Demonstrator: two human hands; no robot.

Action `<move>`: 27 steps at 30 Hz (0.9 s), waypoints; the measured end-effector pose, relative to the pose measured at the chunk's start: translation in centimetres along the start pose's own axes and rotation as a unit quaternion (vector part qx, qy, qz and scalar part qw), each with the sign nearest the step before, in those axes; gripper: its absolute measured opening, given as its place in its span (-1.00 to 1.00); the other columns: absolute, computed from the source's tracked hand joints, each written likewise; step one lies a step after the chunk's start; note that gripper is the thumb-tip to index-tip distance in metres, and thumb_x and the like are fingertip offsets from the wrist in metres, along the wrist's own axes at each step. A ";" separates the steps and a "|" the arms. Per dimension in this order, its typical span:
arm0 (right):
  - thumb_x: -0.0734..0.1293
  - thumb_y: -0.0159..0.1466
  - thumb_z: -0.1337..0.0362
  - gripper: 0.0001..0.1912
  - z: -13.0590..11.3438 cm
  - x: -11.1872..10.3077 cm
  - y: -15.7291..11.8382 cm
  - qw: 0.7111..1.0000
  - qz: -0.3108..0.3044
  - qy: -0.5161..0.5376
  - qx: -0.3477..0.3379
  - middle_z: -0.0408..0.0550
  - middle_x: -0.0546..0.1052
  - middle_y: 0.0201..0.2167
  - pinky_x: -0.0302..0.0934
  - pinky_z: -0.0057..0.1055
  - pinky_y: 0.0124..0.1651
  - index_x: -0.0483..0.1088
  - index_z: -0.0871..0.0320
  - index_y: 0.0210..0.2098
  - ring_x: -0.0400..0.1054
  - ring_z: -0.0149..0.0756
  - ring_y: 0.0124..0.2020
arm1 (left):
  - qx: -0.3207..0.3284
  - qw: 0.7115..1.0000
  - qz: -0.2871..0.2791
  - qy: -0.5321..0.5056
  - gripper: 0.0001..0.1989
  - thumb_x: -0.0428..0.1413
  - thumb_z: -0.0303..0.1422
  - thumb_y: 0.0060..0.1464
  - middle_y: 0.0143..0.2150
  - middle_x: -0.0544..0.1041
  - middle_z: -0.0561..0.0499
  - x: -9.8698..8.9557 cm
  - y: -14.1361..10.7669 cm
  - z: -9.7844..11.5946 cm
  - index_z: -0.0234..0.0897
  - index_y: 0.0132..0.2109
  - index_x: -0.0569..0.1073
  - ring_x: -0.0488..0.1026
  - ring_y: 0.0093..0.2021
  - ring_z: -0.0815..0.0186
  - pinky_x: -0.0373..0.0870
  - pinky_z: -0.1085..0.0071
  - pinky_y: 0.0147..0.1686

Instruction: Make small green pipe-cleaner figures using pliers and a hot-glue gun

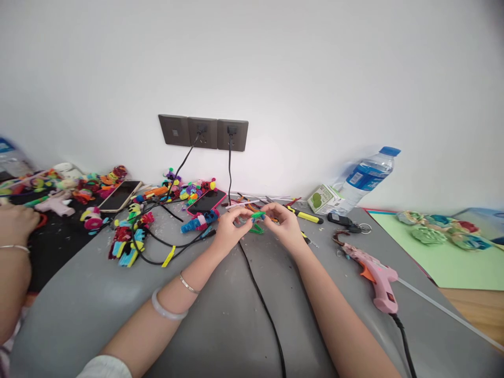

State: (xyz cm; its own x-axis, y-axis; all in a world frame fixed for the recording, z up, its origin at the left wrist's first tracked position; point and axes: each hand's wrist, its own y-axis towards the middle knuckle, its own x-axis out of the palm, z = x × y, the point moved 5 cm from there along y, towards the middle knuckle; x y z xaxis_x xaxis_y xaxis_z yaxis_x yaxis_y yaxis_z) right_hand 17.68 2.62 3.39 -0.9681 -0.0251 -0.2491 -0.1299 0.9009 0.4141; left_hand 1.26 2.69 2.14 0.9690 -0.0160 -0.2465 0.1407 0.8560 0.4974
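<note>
Over the middle of the grey table, my left hand (233, 226) and my right hand (284, 226) meet at a small bright green piece (258, 215) that looks like bent pipe cleaner. Thumb and forefinger of each hand pinch it from opposite sides. A little blue shows by the fingertips, too small to make out. Just under the hands lies another thin green strip (256, 229). Left of my left hand is a blue pipe-cleaner figure (200, 221) with a pink band. Several loose pipe cleaners (246, 198) lie behind the hands.
A pink glue gun (378, 275) with a cord lies at right. Behind it are keys (349, 224), a water bottle (368, 176), a juice carton (325, 198) and yellow cutter (305, 214). Phones (207, 201), cables and fuzzy figures (132, 236) crowd the left, beside another person's hand (18, 223).
</note>
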 end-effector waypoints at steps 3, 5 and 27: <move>0.32 0.16 0.31 -0.89 0.1 0.0 0.0 1.000 0.002 0.003 0.000 -0.15 0.41 -0.42 0.16 -0.40 -0.27 0.40 0.13 -0.29 0.26 -0.35 -0.39 | 0.004 1.000 -0.002 -0.005 -0.83 0.12 -0.47 0.03 -0.24 0.61 -0.06 0.0 0.0 0.2 -0.30 -0.21 0.57 0.46 -0.31 0.32 0.32 0.47 -0.41; 0.32 0.16 0.31 -0.89 0.1 0.0 0.0 1.000 0.001 0.007 0.001 -0.15 0.41 -0.42 0.16 -0.40 -0.27 0.39 0.13 -0.29 0.27 -0.35 -0.39 | 0.004 1.000 -0.001 -0.005 -0.83 0.12 -0.47 0.03 -0.24 0.61 -0.06 0.0 0.1 0.2 -0.30 -0.22 0.57 0.46 -0.32 0.32 0.32 0.48 -0.42; 0.32 0.15 0.30 -0.90 0.1 0.0 0.1 1.000 0.009 -0.006 0.005 -0.15 0.41 -0.44 0.16 -0.39 -0.29 0.39 0.12 -0.31 0.26 -0.35 -0.41 | -0.032 0.999 -0.006 -0.010 -0.78 0.05 -0.47 0.06 -0.20 0.57 -0.08 0.0 -0.1 -0.2 -0.30 -0.18 0.56 0.50 -0.24 0.27 0.37 0.48 -0.40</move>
State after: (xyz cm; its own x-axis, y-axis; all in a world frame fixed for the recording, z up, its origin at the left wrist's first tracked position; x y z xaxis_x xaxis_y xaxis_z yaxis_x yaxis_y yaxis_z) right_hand 17.71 2.74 3.33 -0.9676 -0.0031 -0.2523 -0.1100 0.9051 0.4107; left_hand 1.23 2.69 1.95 0.9714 -0.0364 -0.2348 0.1397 0.8869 0.4404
